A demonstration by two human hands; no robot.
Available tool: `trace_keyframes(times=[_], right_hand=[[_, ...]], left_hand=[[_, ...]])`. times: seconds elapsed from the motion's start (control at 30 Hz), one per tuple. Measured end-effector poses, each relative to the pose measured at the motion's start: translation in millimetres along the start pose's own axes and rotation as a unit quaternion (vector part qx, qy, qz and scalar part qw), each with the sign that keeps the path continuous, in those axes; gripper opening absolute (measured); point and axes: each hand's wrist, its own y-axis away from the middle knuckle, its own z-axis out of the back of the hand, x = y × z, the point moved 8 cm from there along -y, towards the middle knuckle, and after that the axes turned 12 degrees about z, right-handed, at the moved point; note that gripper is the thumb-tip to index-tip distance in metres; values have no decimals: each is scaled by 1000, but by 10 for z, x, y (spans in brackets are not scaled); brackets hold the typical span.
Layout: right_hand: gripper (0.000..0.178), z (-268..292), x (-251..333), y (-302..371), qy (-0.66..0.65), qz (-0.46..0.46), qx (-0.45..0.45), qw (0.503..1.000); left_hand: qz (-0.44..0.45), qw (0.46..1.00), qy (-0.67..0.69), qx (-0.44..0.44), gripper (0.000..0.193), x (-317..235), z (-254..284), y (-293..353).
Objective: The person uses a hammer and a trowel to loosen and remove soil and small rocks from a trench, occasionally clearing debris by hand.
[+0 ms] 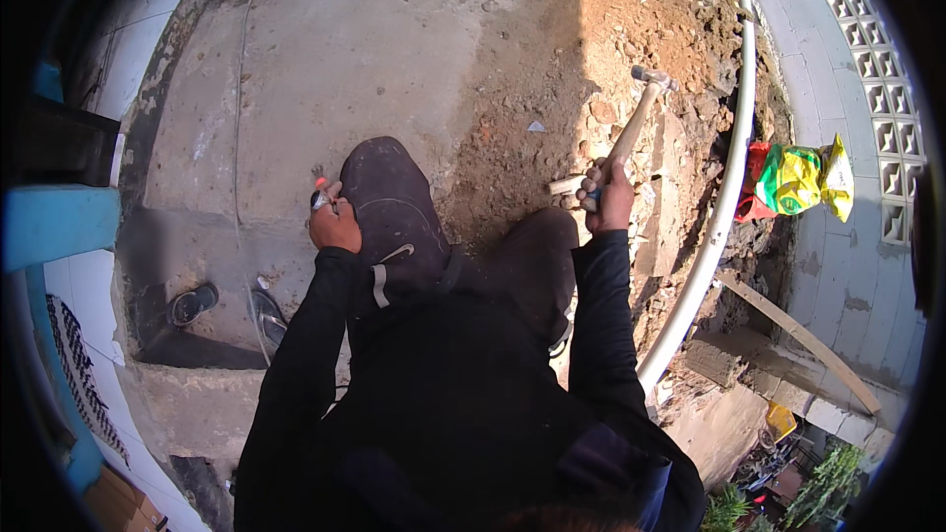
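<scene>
Near the white pipe (741, 123), your right hand (613, 201) grips a hammer (632, 131), while farther off your left hand (335, 225) holds a small red-tipped thing (320, 183).

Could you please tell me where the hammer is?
In the head view, the hammer is right of centre, in the right hand, left of the white pipe.

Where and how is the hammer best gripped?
Probably the lower handle of the hammer, from the person's side, fingers wrapped around: it is long and slim, and the head points forward, away from the body. The right hand holds it there now.
</scene>
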Motion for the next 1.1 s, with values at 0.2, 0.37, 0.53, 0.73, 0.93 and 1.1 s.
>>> trace_keyframes(times=[0.2,0.37,0.53,0.73,0.93,1.1], right_hand=[[37,-2,2395,0,-14,487,-72,870],[39,369,808,-42,33,441,-189,877],[31,227,-1462,23,-166,-137,-78,973],[34,274,693,13,-16,104,-48,993],[42,450,2741,123,15,591,-131,796],[30,442,-220,144,84,306,-182,931]], left_hand=[[11,999,-13,32,36,87,34,27],[19,998,43,35,33,-11,33,50],[12,999,-23,26,31,-23,-30,0],[41,998,12,36,32,21,-26,6],[-19,1000,-8,13,34,162,-32,-23],[31,998,33,45,33,102,-65,2]])
